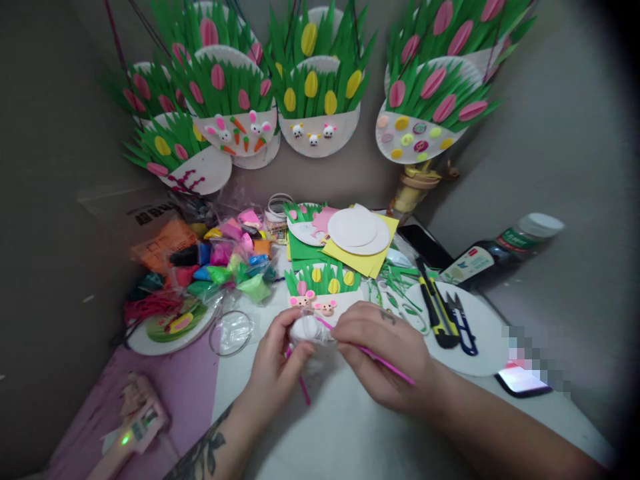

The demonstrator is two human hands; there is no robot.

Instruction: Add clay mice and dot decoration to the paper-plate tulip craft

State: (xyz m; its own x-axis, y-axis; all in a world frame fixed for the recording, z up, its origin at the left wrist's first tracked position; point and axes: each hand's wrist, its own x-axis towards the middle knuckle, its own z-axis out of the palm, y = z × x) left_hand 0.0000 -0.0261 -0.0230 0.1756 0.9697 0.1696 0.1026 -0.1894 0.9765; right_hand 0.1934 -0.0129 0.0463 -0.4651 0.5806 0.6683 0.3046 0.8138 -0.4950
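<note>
Between my hands is a white lump, apparently modelling clay, in a clear plastic bag (306, 329). The fingers and thumb of my left hand (275, 360) are closed around it. My right hand (385, 343) is closed on a thin pink stick (390, 368), its fingertips against the bag's right side. The stick's near end slants down to the right. Another pink length (305, 390) shows below my left thumb; whether it joins the stick is hidden. Just behind my hands lies a paper-plate craft (340, 301) with green paper grass, yellow and pink paper eggs and two pink clay animal heads.
Bagged coloured clay (220, 253) is heaped at the left. Right of my hands, a white plate (480, 357) carries a yellow-black utility knife (440, 313) and thread snips (465, 327). A dark bottle (480, 260) stands behind. A pink glue gun (140, 427) lies front left.
</note>
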